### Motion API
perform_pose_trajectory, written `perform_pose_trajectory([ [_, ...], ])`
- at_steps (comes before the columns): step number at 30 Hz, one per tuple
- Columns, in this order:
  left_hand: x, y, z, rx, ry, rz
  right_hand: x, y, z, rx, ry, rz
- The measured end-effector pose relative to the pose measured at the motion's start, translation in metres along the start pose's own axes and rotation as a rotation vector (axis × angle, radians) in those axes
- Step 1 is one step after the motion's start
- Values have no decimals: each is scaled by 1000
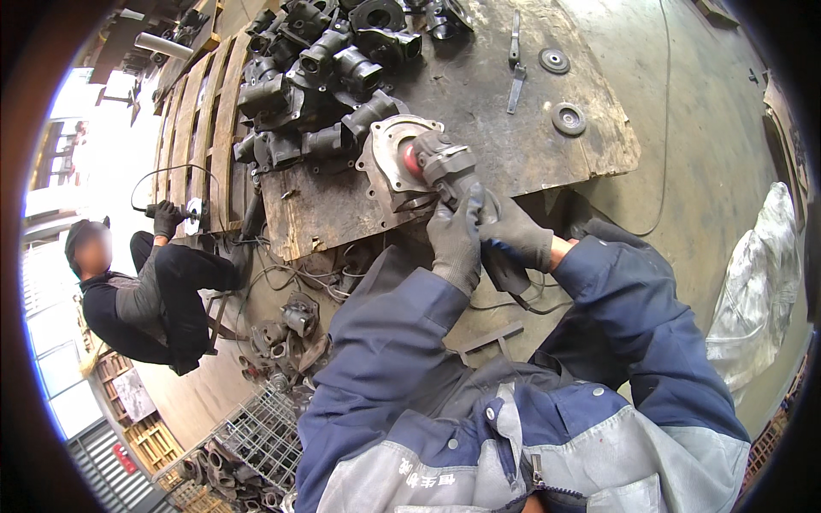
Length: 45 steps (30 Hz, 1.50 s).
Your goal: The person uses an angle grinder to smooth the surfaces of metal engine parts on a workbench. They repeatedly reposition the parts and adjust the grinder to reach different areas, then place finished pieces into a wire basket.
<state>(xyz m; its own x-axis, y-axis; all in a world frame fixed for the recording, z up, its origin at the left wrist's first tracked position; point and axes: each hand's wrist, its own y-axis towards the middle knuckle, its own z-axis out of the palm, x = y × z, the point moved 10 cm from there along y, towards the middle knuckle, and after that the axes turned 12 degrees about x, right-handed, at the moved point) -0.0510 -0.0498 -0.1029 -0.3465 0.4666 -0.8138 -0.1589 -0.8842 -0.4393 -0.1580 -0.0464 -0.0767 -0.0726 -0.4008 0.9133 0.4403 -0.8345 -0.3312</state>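
Both my gloved hands are wrapped round the body of an angle grinder (453, 169). My left hand (456, 239) grips it near the head, and my right hand (516, 232) closes on it just to the right. The grinder's reddish disc sits against, or very close to, the pale face of a flanged metal casting (392, 154); whether it touches I cannot tell. The casting lies at the near edge of a worn wooden tabletop (333, 214). From the grinder's rear end a dark cord runs down below my hands.
Dark castings (333, 77) are heaped at the tabletop's far left. A spanner-like tool (515, 60) and two round discs (569, 119) lie at the right. Another person (145, 291) crouches at left with a grinder. A wire basket (256, 436) and loose castings (286, 329) stand below.
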Motion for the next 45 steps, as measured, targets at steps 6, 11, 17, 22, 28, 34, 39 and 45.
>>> perform_pose_trajectory([
  [6, -10, 3, 2, 57, -20, 53, 7, 9, 2, 5, -104, -27],
  [11, -5, -1, 5, 49, -55, -16, 10, 2, -1, 28, -42, -75],
  [17, -1, 0, 5, -6, -84, -92, 10, 1, 0, 31, -46, -13],
  [22, 2, -11, 22, 23, -82, -112, 16, -14, 0, -13, -39, -10],
  [28, -3, -28, 23, 2, -17, -59, 14, -28, 3, 99, 34, 73],
  [34, -9, -34, 24, 23, -155, -13, 13, -23, 8, 142, 5, 61],
  [39, 3, -28, 36, 28, -37, -166, 11, -33, -9, -21, 0, 16],
  [45, -6, -47, 12, 10, 207, -58, 16, -27, 12, 272, -663, -115],
])
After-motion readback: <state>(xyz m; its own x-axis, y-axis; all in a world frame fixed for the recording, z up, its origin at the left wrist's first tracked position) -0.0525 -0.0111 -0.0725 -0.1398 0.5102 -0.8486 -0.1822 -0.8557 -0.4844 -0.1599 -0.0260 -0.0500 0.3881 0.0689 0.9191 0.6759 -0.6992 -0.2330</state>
